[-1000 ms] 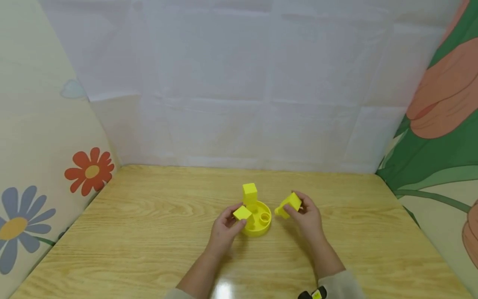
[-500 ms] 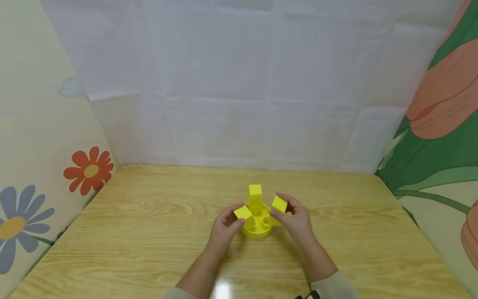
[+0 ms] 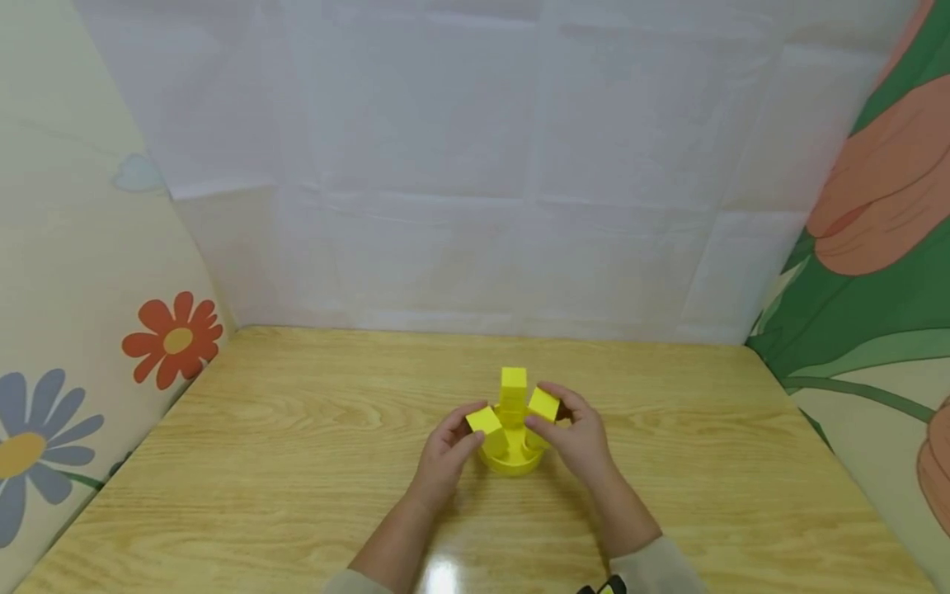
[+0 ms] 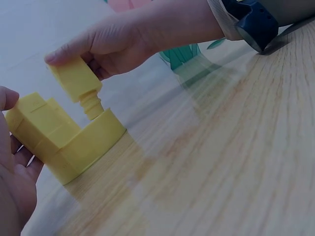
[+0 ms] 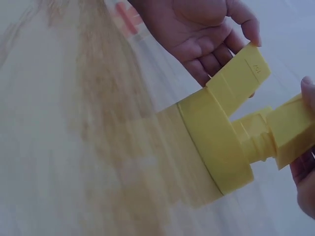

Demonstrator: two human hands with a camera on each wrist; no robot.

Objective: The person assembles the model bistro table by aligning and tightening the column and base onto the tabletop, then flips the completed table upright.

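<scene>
A shallow round yellow base [image 3: 512, 469] sits on the table. My left hand [image 3: 443, 452] pinches a yellow block [image 3: 486, 425] standing at the base's left side; it leans outward in the right wrist view. Between the thumb and fingers of my right hand [image 3: 584, 441] is another yellow block [image 3: 544, 406]. This block has a ribbed, screw-like stem [image 4: 91, 105], which points down at the base's rim in the left wrist view, its lower end partly hidden behind the wall. A third yellow block [image 3: 514, 384] stands upright at the back of the base, untouched.
The wood-grain table [image 3: 297, 462] stretches out on both sides. A creased white sheet [image 3: 475, 165] hangs behind it, and flower-patterned panels [image 3: 876, 247] flank it. A dark band with a device [image 4: 256, 24] sits on the right wrist.
My right hand has moved left with its block, from beside the base to over its right side. The base and rear block have shifted slightly right; my left hand keeps its hold.
</scene>
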